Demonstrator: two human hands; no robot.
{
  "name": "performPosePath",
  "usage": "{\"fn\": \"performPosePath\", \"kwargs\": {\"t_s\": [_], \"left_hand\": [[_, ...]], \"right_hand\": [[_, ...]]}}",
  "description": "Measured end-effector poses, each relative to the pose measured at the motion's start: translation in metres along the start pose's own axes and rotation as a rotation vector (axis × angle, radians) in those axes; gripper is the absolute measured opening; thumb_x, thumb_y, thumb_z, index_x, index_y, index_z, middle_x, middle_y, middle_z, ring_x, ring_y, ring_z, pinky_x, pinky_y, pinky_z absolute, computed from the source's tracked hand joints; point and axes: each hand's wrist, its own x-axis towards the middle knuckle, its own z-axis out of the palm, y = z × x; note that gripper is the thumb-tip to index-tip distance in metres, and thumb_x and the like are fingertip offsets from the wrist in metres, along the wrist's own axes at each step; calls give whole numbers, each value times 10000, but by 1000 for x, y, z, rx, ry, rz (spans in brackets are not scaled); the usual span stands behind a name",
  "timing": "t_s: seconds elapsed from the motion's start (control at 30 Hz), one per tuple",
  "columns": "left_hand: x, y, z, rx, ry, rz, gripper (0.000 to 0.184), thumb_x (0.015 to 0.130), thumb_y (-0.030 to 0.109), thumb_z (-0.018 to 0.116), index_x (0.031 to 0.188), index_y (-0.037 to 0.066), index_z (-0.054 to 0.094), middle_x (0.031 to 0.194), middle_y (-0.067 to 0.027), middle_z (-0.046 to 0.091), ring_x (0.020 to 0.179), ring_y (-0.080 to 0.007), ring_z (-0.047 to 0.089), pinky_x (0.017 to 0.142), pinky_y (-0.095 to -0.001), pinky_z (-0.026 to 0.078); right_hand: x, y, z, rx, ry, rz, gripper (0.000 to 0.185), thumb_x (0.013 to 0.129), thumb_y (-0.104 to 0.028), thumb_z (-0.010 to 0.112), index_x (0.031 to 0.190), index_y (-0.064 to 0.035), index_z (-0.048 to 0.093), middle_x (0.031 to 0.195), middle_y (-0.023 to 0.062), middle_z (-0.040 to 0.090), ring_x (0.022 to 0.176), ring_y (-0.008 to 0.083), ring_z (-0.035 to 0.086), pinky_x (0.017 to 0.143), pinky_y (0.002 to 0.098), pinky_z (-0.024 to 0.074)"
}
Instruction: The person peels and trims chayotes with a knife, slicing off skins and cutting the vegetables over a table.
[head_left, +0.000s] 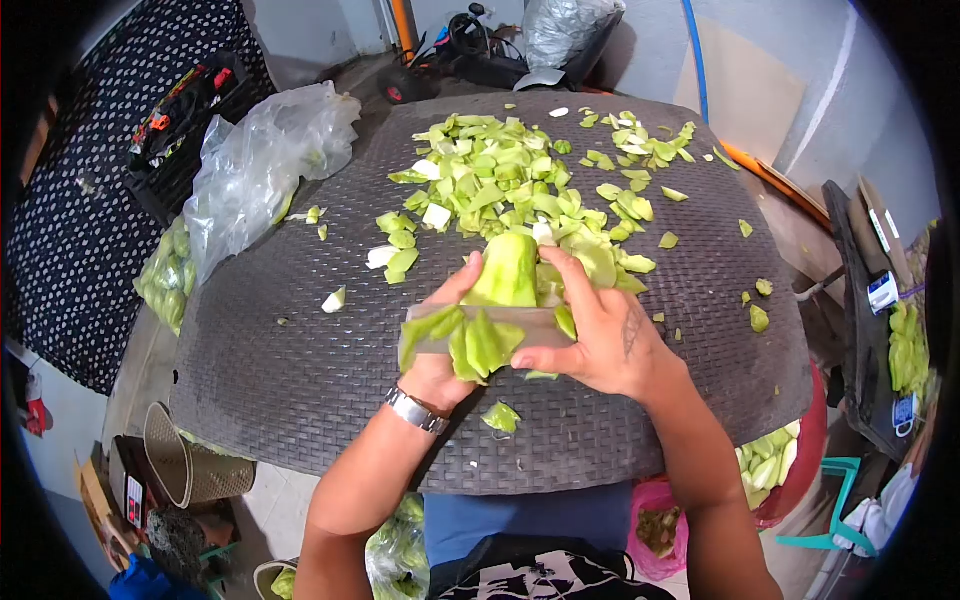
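Observation:
My left hand [437, 375], with a metal watch at the wrist, is wrapped round a pale green, peeled chayote-like vegetable [505, 268], mostly from below and behind. The wide flat blade of a knife [415, 340] lies across the near side of the vegetable and covers part of that hand. Strips of green peel [482, 343] cling to the blade. My right hand [610, 335] is closed at the blade's right end, thumb along its near face, index finger by the vegetable; no handle shows. Beyond both hands spreads a heap of green peelings [490, 170].
The dark woven table [300, 390] carries scattered peel and white scraps. A clear plastic bag [270, 160] hangs over its left edge. At the lower right are a red basin [808, 465] with pale cut pieces and a pink bag [650, 560]. A wicker basket [215, 475] stands lower left.

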Motion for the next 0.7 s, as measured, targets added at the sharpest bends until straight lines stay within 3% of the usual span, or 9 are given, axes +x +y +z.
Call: {"fn": "performPosePath", "kwargs": {"t_s": [0.03,0.13,0.23,0.33,0.37,0.43,0.57,0.7], "left_hand": [[0,0,-5,27,-53,8,554,1082,442,532,1473,49,538,1373,-164,661,1226,-314,674,1079,-459,547],[0,-1,-13,92,-9,-7,555,1072,456,545,1460,59,549,1368,-159,664,1187,-308,696,988,-489,601],[-12,-1,-10,209,93,41,551,1060,468,542,1477,108,535,1350,-180,665,1151,-400,697,886,-587,627],[-4,5,-17,130,47,2,572,1045,490,551,1478,118,520,1325,-198,666,1067,-427,718,730,-596,650],[-4,5,-10,145,59,42,564,1046,510,547,1433,100,557,1259,-200,688,985,-418,736,683,-552,658],[-2,11,-11,105,68,-12,554,1048,515,544,1401,90,583,1214,-191,703,963,-408,740,683,-547,659],[0,13,-14,36,71,-60,557,1049,535,546,1353,75,619,1145,-175,723,934,-387,747,678,-526,661],[-2,11,-15,7,50,-60,522,1052,461,501,1378,67,606,1210,-184,718,979,-389,750,713,-551,657]], "right_hand": [[0,-2,-1,6,-33,40,1081,776,-733,787,1495,-4,440,851,241,733,862,447,757,790,502,603],[0,10,3,12,12,21,1087,771,-749,777,1497,-14,439,861,236,738,877,447,757,797,502,604],[2,19,-6,18,17,81,1068,772,-743,781,1491,-28,446,868,236,741,877,445,758,796,498,605],[6,33,-17,3,28,170,1017,770,-682,813,1485,-52,459,885,232,737,874,425,757,797,477,591],[7,37,-24,4,8,223,1004,765,-640,835,1493,-60,460,892,227,729,886,409,755,803,464,579],[7,49,-28,-4,44,269,1004,727,-591,863,1494,-71,475,931,251,729,932,420,743,828,457,562],[5,55,-38,-86,29,263,1039,754,-717,807,1454,-18,488,895,250,743,873,428,757,805,490,591],[8,39,-30,-26,-31,258,1001,781,-703,794,1458,-30,491,907,258,740,876,428,755,810,504,592]]}}
